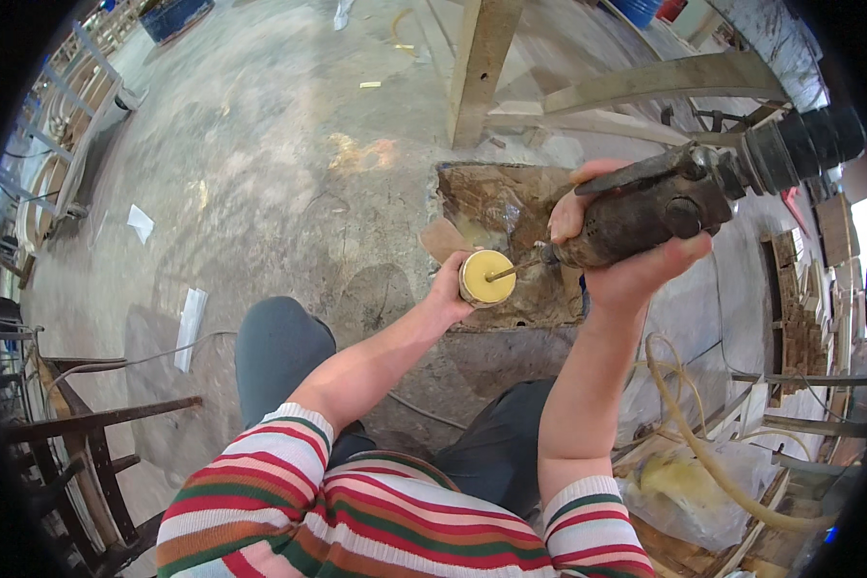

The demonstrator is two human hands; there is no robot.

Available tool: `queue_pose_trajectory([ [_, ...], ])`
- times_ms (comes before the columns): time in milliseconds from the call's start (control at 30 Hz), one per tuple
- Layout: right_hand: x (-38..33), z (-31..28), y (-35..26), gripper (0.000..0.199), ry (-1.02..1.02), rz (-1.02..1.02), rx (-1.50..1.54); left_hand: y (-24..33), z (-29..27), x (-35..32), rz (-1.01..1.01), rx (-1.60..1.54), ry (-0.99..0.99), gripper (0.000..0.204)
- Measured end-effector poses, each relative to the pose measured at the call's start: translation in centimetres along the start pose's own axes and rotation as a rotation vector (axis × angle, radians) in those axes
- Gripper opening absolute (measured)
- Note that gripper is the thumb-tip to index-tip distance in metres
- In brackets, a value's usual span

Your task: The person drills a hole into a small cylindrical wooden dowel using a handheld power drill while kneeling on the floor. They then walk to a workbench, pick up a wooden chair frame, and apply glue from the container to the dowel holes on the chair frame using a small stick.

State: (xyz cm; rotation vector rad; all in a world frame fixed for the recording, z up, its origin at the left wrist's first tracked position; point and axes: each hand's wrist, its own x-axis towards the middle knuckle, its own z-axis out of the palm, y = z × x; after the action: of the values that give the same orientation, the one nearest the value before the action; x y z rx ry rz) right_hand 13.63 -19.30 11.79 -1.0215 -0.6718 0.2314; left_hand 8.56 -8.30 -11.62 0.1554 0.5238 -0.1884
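My left hand (446, 289) is closed round a small round can (473, 290) with a flat, pale yellow top. Whether that yellow is a lid or the contents, I cannot tell. A dark, worn power tool like a drill (636, 214) is gripped in my right hand (636, 270), thumb and fingers wrapped about its body. From its front a thin metal rod (515, 269) slants down to the left. The rod's tip meets the yellow top near its middle. Both hands are over a shallow, brown-stained board or tray (467, 197) on the floor.
A wooden frame with a post (485, 72) rises just beyond the board. At right lie a tan hose (689, 429), a plastic bag (698, 491) and stacked wood. Dark chair-like frames (106, 424) stand at left, a wheeled rack (82, 116) farther off. Cables cross the floor.
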Motion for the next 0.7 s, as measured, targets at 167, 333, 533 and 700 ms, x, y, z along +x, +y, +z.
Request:
queue_pose_trajectory([
  [167,0.1,0.1,0.3,0.1,-0.156,0.033,-0.013,1.5,0.2,-0.3,-0.019,-0.122,-0.005,0.033],
  [333,-0.2,-2.5,1.7,0.105,-0.249,-0.008,0.071,1.7,1.0,-0.9,-0.055,-0.057,-0.046,0.035],
  [533,-0.4,0.5,0.5,0.1,-0.002,0.025,-0.004,1.2,0.6,-0.8,-0.034,0.082,-0.086,0.03],
  [700,-0.6,2.5,0.2,0.109,0.127,0.025,-0.157,1.2,0.9,-0.7,-0.013,0.045,-0.058,0.026],
])
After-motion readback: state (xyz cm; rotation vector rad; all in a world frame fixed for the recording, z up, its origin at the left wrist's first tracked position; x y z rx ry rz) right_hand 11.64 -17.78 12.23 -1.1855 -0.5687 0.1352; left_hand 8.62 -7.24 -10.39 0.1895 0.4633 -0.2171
